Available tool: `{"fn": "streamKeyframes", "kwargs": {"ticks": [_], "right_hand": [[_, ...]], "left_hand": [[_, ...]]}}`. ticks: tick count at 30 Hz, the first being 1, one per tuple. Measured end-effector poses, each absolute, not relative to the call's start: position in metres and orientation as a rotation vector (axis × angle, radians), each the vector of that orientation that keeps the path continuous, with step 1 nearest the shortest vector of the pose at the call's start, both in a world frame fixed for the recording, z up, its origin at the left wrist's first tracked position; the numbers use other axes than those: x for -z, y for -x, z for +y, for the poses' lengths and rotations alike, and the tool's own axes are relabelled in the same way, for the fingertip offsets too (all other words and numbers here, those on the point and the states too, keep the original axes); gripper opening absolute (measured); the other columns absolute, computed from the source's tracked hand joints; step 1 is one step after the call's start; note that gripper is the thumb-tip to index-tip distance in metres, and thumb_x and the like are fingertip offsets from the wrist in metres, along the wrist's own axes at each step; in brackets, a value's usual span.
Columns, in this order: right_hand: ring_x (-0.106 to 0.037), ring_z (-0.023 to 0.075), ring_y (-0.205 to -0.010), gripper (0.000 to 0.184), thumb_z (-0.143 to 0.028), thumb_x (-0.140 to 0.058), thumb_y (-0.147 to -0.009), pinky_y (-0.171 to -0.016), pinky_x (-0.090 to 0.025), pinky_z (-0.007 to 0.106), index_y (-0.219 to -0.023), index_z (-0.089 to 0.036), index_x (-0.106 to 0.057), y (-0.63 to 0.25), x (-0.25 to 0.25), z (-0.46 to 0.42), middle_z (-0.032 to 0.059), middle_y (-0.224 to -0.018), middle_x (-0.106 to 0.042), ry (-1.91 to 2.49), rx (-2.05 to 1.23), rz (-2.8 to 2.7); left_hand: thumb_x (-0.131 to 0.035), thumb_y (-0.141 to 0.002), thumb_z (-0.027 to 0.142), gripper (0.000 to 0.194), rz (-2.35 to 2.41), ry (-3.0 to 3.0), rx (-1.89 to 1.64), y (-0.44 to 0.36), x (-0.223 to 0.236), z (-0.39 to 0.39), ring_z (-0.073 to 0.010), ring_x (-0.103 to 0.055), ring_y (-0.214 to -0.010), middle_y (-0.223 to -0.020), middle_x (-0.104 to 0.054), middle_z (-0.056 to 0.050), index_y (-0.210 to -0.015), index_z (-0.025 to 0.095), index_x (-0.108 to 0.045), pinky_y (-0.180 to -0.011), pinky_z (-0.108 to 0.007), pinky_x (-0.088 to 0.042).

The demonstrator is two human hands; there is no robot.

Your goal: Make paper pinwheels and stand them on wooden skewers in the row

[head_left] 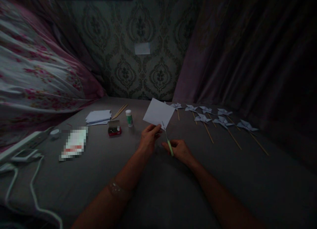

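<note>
A square white sheet of paper [158,111] is held up off the table by my left hand [149,134], whose thumb and fingers pinch its near corner. My right hand [179,149] grips scissors [169,146] with light green handles. Their blades point away from me and reach the paper's near corner, close to my left fingertips. Whether the blades are cutting into the sheet is too dim to tell. To the right lie several paper pinwheels [224,122] on wooden sticks.
On the left are a stack of white paper [98,117], wooden sticks [120,111], a glue stick [129,118] and a small open red box [114,129]. Further left lie a pixelated packet [74,143], a small white round object [54,133] and a power strip [24,144] with cables.
</note>
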State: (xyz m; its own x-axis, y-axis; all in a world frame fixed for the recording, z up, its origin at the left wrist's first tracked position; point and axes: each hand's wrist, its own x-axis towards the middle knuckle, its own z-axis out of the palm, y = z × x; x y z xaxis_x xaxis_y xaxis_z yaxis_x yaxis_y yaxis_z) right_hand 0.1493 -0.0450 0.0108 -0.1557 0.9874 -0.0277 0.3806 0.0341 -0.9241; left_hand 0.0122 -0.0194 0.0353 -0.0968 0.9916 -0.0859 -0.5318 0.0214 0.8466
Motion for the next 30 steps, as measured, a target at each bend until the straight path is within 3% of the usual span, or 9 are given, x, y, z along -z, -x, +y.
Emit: {"fn": "streamKeyframes", "kwargs": {"ticks": [30], "right_hand": [[-0.04,0.0097,-0.05,0.044,-0.058,-0.064,-0.064,-0.048,-0.03,0.024,-0.051,-0.017,-0.053,-0.1488,-0.0123,-0.0454,-0.0029,-0.05,-0.047,1.379,-1.03,-1.556]], "left_hand": [[-0.084,-0.052,0.03,0.026,0.856,-0.752,-1.408,-0.0175,-0.0305,-0.022,-0.0083,-0.055,-0.06,-0.065,-0.061,0.0,-0.064,0.014,-0.067,-0.055,-0.02,-0.038]]}}
